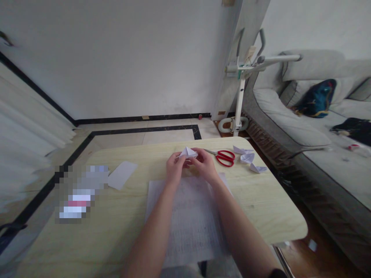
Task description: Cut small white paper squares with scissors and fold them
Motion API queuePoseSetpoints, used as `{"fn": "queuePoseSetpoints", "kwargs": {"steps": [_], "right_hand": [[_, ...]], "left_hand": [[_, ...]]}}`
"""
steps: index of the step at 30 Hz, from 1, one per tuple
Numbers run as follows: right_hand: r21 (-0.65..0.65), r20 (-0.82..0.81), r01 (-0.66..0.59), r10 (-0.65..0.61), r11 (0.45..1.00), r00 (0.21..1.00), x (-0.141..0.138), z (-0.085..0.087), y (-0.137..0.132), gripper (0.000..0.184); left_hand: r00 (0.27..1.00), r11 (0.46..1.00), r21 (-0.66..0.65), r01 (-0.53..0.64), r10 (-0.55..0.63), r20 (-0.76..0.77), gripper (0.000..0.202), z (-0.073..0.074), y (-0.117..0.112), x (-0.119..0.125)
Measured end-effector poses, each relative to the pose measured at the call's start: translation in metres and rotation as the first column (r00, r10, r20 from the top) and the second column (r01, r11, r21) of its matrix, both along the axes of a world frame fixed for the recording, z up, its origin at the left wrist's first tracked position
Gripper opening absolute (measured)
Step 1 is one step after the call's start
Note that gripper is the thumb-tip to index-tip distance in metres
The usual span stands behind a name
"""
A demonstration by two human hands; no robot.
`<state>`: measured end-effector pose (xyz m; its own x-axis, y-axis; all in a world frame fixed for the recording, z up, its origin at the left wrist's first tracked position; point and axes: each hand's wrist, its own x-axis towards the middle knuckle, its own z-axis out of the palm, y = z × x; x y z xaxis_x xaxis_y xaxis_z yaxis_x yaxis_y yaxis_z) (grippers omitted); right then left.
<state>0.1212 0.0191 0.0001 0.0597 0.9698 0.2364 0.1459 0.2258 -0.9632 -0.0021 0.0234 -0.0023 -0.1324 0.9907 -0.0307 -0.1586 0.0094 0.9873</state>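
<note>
Between my two hands is a small folded white paper piece, its pointed top facing away from me. My left hand grips its left side with the fingers closed round it. On the right side my right hand pinches the same piece, thumb toward me. Both hands are just above the far edge of a large printed sheet. Close to the right hand lie scissors with red handles, blades pointing left. Several folded paper pieces rest to the right of the scissors.
The pale wooden table has rounded corners. On its left lie a blank white paper slip and a pixelated item. A grey sofa stands to the right, with white exercise equipment behind the table.
</note>
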Motion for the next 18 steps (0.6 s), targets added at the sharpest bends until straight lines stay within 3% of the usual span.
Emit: {"fn": "queuePoseSetpoints", "kwargs": {"steps": [7, 18], "right_hand": [[-0.012, -0.004, -0.022, 0.022, 1.0, 1.0, 0.001, 0.001, 0.0, 0.024], [-0.11, -0.17, -0.003, -0.016, 0.994, 0.985, 0.004, -0.001, 0.002, 0.025]], "left_hand": [[0.994, 0.998, 0.037, 0.059, -0.055, -0.089, 0.024, 0.007, -0.005, 0.001], [0.973, 0.98, 0.076, 0.181, -0.168, -0.159, 0.029, 0.013, -0.009, -0.002]]}}
